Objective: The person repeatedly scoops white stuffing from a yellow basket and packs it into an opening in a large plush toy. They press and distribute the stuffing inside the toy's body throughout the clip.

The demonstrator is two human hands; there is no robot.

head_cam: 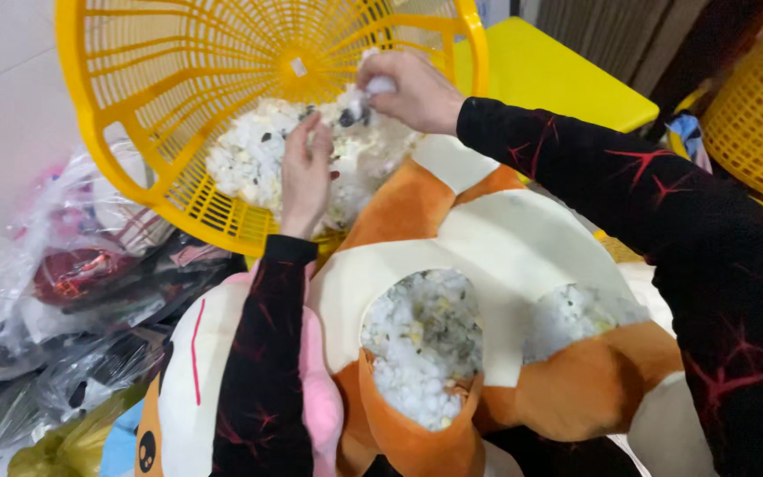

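Head view, both hands pinching fluffy white foam stuffing (258,155), left hand (305,172), right hand (408,88), slatted yellow basket (134,106).

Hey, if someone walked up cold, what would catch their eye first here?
Probably the big yellow basket tipped on its side at the top, with white foam stuffing piled inside and both hands in it: the left hand and the right hand, which pinches a tuft. Below, an orange and white plush cover shows two openings packed with the same filling.
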